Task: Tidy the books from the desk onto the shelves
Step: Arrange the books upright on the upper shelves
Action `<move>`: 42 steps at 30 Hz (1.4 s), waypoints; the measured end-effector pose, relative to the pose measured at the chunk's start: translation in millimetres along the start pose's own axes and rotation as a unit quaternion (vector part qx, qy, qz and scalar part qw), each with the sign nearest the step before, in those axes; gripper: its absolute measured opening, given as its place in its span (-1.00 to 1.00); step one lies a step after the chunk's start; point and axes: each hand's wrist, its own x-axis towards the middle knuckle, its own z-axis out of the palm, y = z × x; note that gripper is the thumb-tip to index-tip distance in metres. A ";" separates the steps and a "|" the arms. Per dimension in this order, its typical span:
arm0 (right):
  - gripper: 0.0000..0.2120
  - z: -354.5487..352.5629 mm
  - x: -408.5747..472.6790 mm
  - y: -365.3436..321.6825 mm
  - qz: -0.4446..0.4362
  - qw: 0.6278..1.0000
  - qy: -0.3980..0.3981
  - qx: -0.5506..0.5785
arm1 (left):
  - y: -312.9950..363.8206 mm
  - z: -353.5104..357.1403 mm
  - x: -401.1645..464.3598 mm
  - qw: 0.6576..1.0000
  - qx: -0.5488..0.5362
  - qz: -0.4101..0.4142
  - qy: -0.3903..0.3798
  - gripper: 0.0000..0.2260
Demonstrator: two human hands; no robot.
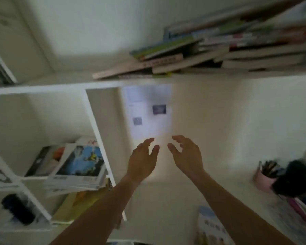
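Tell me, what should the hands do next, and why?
Probably lower both and pick up the book on the desk. The left hand and right hand hold nothing, fingers loose, raised before the wall, while the books on the top shelf already lie stacked.

White shelves (42,89), a pink pen cup (262,181), a blue-and-black magazine cover (81,160), a black cylinder (18,208).

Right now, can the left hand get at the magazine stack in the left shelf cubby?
Probably yes. The left hand is open, holds nothing and hovers just right of the white divider. The magazine stack juts past that divider's front edge, and nothing lies between them. Blur hides finer detail.
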 end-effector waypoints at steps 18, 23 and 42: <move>-0.70 -224.0 43.0 -167.1 -0.225 0.909 0.320 -0.143 | 190.1 -187.3 48.6 0.918 0.058 0.339 0.195 -0.51; -0.47 -293.1 76.3 -134.7 -0.152 0.911 0.283 -0.258 | 256.4 -149.3 74.9 0.907 0.135 0.376 0.134 -0.47; -0.79 -279.2 168.5 -259.5 -0.429 0.798 0.209 -0.368 | 223.7 -192.8 133.1 0.845 0.274 0.363 0.280 -0.62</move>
